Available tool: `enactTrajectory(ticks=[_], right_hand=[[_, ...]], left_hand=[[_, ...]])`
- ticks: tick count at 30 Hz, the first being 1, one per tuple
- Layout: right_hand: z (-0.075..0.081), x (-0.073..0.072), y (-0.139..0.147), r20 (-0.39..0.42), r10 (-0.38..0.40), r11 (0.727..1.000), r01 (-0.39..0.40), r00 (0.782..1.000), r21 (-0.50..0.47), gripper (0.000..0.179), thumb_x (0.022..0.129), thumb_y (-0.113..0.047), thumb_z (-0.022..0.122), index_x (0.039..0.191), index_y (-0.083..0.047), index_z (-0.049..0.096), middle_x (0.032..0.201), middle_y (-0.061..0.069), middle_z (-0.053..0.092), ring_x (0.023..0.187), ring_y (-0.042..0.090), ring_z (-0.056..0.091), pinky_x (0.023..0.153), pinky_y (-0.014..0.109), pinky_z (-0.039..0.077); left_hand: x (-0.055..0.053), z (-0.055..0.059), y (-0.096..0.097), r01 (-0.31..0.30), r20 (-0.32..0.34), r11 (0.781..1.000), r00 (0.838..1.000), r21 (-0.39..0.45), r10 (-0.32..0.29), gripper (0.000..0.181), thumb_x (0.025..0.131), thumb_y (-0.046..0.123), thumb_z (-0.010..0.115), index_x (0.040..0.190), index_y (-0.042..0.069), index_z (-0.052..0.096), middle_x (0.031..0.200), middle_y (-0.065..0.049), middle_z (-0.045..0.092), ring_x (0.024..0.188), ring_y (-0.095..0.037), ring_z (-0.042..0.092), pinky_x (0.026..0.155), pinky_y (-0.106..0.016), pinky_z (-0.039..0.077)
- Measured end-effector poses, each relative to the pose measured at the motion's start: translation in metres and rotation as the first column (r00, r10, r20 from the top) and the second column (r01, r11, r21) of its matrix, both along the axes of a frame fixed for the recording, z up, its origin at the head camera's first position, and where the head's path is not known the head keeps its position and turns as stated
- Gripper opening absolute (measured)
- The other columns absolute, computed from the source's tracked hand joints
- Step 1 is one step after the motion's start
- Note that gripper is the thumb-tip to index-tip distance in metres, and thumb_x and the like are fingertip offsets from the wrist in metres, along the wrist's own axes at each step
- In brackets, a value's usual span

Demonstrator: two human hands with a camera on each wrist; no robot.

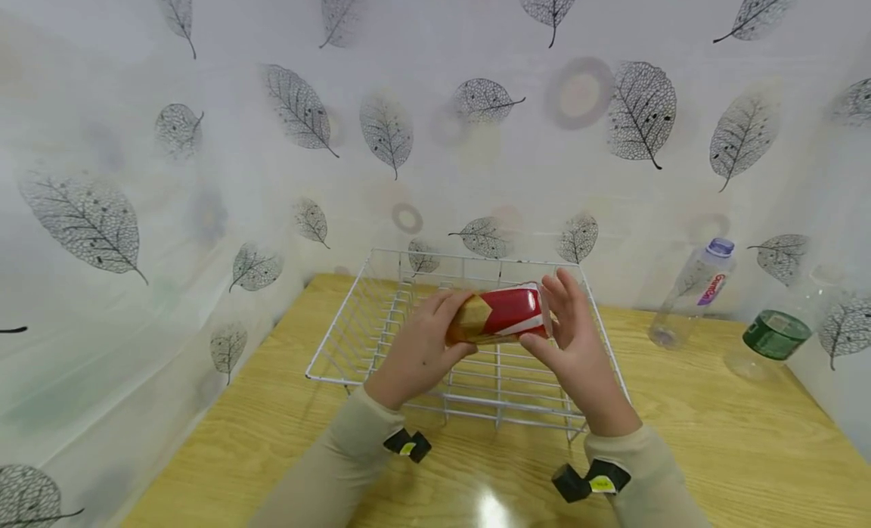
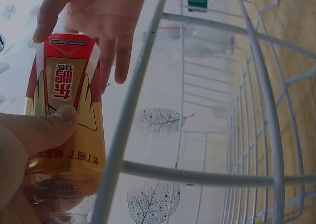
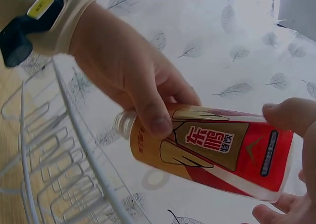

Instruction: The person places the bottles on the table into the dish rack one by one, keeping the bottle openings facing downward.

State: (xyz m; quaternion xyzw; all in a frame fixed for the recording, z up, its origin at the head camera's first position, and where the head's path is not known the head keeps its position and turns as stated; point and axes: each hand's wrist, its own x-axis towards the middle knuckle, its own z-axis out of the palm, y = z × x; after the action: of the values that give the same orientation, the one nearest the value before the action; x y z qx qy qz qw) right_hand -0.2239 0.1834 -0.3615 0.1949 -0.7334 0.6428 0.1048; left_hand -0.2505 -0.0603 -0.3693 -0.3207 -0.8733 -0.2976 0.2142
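Crosswise above the white wire rack [image 2: 197, 173], we have a red-and-gold-labelled plastic bottle [image 1: 500, 314].
Our left hand [image 1: 423, 350] grips its neck end; our right hand [image 1: 580, 354], fingers extended, touches its base.

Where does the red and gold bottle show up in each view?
Head: the bottle, just right of and below centre.
Left wrist: the bottle, along the left side.
Right wrist: the bottle, lower right of centre, neck pointing left.
Shared landmark: the white wire rack, in all three.
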Motion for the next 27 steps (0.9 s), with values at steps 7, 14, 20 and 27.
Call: enactTrajectory(ticks=[7, 14, 20, 27], right_hand=[[0.002, 0.004, -0.004, 0.021, 0.186, 0.913, -0.165, 0.982, -0.372, 0.086, 0.099, -0.004, 0.061, 0.163, -0.024, 0.006, 0.165, 0.013, 0.017, 0.148, 0.03, 0.024, 0.106, 0.028, 0.045], [-0.001, 0.005, -0.01, -0.012, 0.286, 0.819, -0.252, 0.958, -0.515, 0.083, 0.099, -0.016, 0.065, 0.162, -0.021, 0.011, 0.158, 0.013, 0.028, 0.139, 0.026, 0.037, 0.109, 0.029, 0.042], [-0.004, 0.005, -0.015, -0.049, 0.34, 0.798, -0.316, 0.939, -0.513, 0.084, 0.095, -0.023, 0.072, 0.162, -0.022, 0.02, 0.154, 0.015, 0.033, 0.135, 0.026, 0.039, 0.111, 0.033, 0.041], [-0.006, 0.004, -0.015, -0.084, 0.304, 0.833, -0.308, 0.949, -0.46, 0.07, 0.098, -0.019, 0.069, 0.156, -0.014, 0.03, 0.142, 0.012, 0.047, 0.127, 0.024, 0.046, 0.109, 0.035, 0.043]], left_hand=[[0.003, 0.002, 0.0, 0.094, 0.218, 0.989, 0.969, 0.116, -0.117, 0.076, 0.092, 0.024, 0.078, 0.155, 0.02, 0.038, 0.146, -0.005, 0.047, 0.114, -0.02, 0.054, 0.088, -0.036, 0.052], [0.005, 0.002, 0.003, 0.169, 0.349, 0.949, 0.901, 0.265, -0.258, 0.071, 0.094, 0.023, 0.076, 0.153, 0.03, 0.038, 0.14, 0.002, 0.048, 0.115, -0.016, 0.052, 0.089, -0.035, 0.053], [0.009, 0.002, 0.009, 0.183, 0.462, 0.904, 0.81, 0.386, -0.362, 0.066, 0.095, 0.025, 0.074, 0.152, 0.032, 0.04, 0.137, 0.004, 0.05, 0.115, -0.019, 0.055, 0.091, -0.036, 0.053], [0.011, -0.002, 0.015, 0.185, 0.48, 0.905, 0.797, 0.384, -0.367, 0.068, 0.095, 0.027, 0.074, 0.153, 0.031, 0.039, 0.137, 0.003, 0.05, 0.116, -0.019, 0.055, 0.091, -0.035, 0.053]])
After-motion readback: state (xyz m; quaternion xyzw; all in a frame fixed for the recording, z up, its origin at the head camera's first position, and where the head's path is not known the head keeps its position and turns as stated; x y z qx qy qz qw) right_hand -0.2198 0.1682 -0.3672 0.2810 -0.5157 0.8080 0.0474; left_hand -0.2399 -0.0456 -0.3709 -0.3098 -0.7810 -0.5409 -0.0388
